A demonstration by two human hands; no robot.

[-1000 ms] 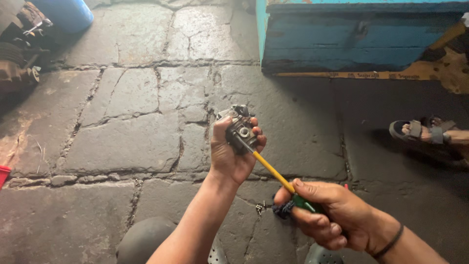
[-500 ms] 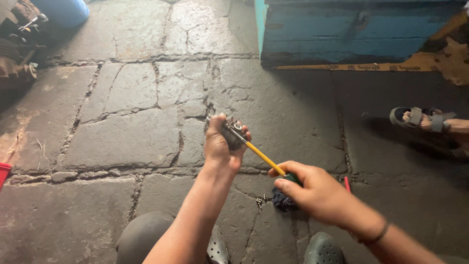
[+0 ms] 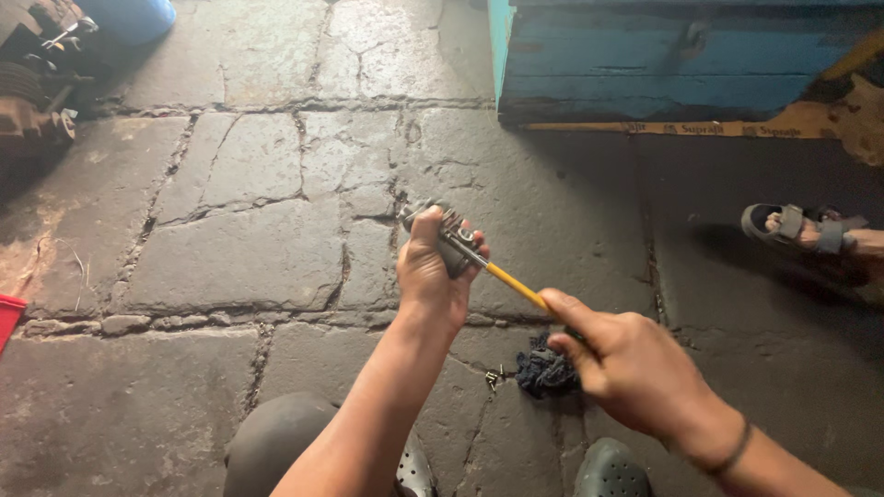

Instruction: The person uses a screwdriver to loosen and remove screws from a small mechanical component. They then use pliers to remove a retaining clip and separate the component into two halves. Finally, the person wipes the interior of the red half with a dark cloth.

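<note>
1. At far left we note a red object (image 3: 7,317) at the frame edge and dark, greasy machine parts (image 3: 32,87) beside a blue container (image 3: 133,17); all lie well apart from the work.
2. The stone floor (image 3: 230,258) of cracked slabs carries everything; there is no raised work surface.
3. Our left hand (image 3: 431,276) is clenched around a small grey metal part (image 3: 449,237), holding it up above the floor, near the middle of the view, thumb up along its side.
4. The screwdriver (image 3: 516,287), with a yellow shaft, runs from the metal part down and to the right; its tip meets the part's face. Whether it sits in a screw head we cannot tell.
5. Our right hand (image 3: 635,368) is closed around the screwdriver's handle, which it hides entirely, index finger stretched along the shaft.
6. On the floor between the forearms lie a dark blue rag (image 3: 543,368) and, just beside it, a few small loose screws (image 3: 494,375).
7. At upper right stands a blue wooden box (image 3: 681,55); at far right, another person's sandalled foot (image 3: 806,230).
8. Step in hand, as we judge it: working a fastener on the gripped part. The next move calls for a firm left grip, the shaft kept in line with the fastener, and steady pressure while turning.
</note>
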